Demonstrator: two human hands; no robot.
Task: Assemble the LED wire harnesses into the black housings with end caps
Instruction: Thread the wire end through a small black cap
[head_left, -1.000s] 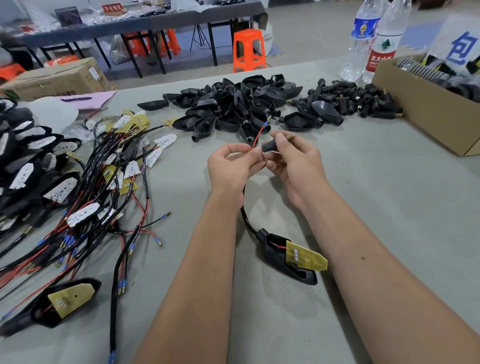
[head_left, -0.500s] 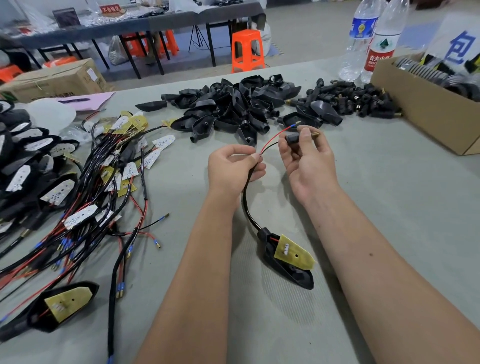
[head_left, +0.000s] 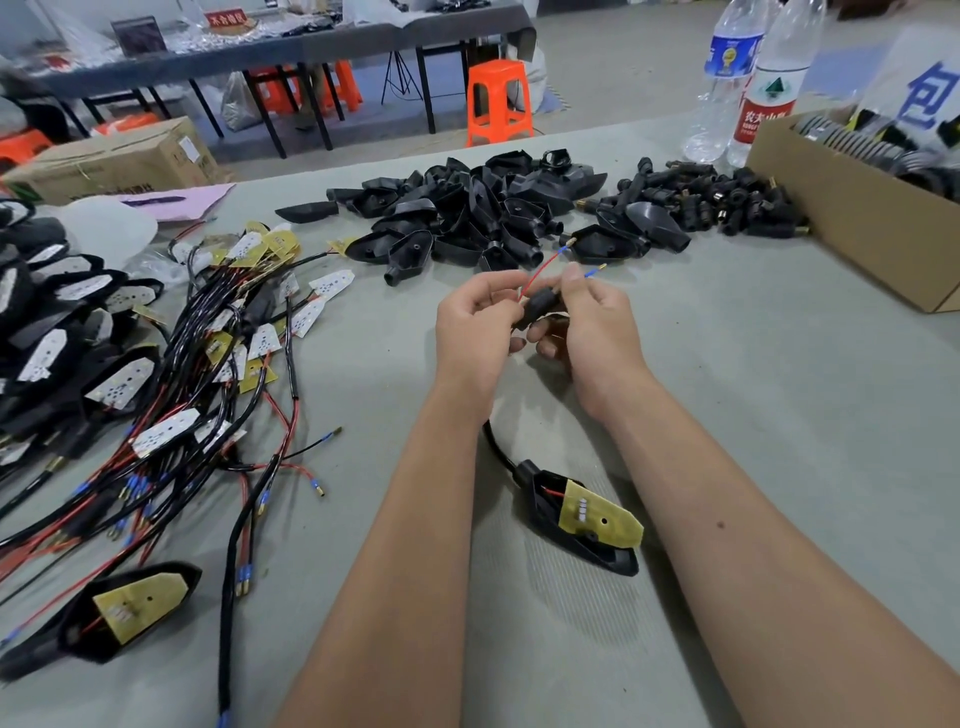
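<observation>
Grip: both hands meet over the table, pinching 1 black end cap (head_left: 537, 304) between them – right hand (head_left: 597, 322) has thumb and fingers curled on its right end, left hand (head_left: 475, 317) is curled round the left end and the cable under it.

Wire tips: 2 thin leads stick up out of the cap – a red wire (head_left: 540, 270) with a blue sleeve and brass terminal, and a second blue-sleeved terminal (head_left: 595, 270) poking out just right of the right thumb.

Cable: black cable (head_left: 496, 447) drops from under the hands down between the forearms.

Housing: it runs into a black housing (head_left: 571, 535) lying on the grey table (head_left: 753, 405) between the arms, with a yellow LED board (head_left: 597, 512) sitting tilted in its open top.

Behind the hands: pile of empty housings (head_left: 467, 213), and right of that a heap of loose end caps (head_left: 717, 200).

Far right: cardboard box (head_left: 841, 218) with dark parts inside, 2 water bottles (head_left: 748, 83) just behind its left corner.

Left: a tangle of wire harnesses (head_left: 218, 374) with white and yellow boards; further left a stack of finished-looking housings (head_left: 57, 322) with boards in them.

Bottom left: 1 more housing with a yellow board (head_left: 130, 608), near the table edge.

Background: orange stool (head_left: 498, 101) on the floor.
</observation>
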